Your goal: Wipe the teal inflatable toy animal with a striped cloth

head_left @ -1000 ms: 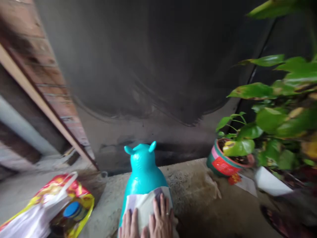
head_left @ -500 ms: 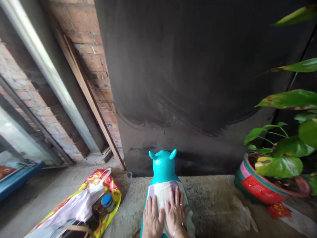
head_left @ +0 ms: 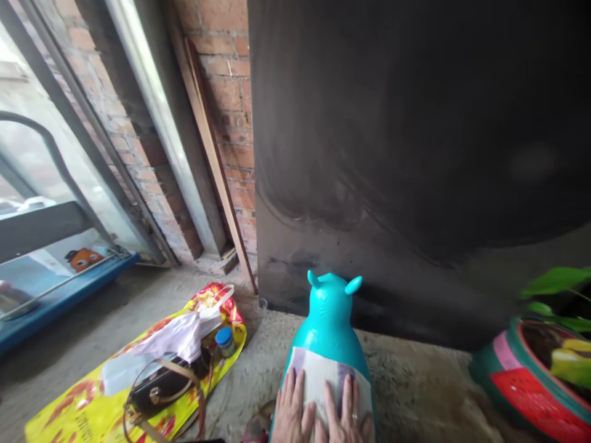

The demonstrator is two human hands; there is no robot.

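Note:
A shiny turquoise inflatable animal toy (head_left: pixel 330 307) with two small ears stands at the bottom centre, its head towards the dark board. Over its back lies a white cloth (head_left: pixel 318 372) with pale purple patches. My left hand (head_left: pixel 292 409) rests flat on the left part of the cloth, fingers stretched out. Beside it, my right hand (head_left: pixel 342 409), with a ring on one finger, presses flat on the right part, fingers spread. The cloth's lower part is hidden under my hands and by the frame's edge.
On the left floor, a yellow and red plastic sheet (head_left: pixel 69 409) carries a dark handbag (head_left: pixel 154 391), a white cloth (head_left: pixel 173 335) and a blue-lidded jar (head_left: pixel 225 341). A potted plant (head_left: pixel 512 375) stands right. Behind are a black board (head_left: pixel 392 154) and a leaning wooden strip (head_left: pixel 217 166).
The view has swung left, so the handbag shows more and the plant less. Both hands sit lower on the toy's back, with the cloth's upper edge further from its head.

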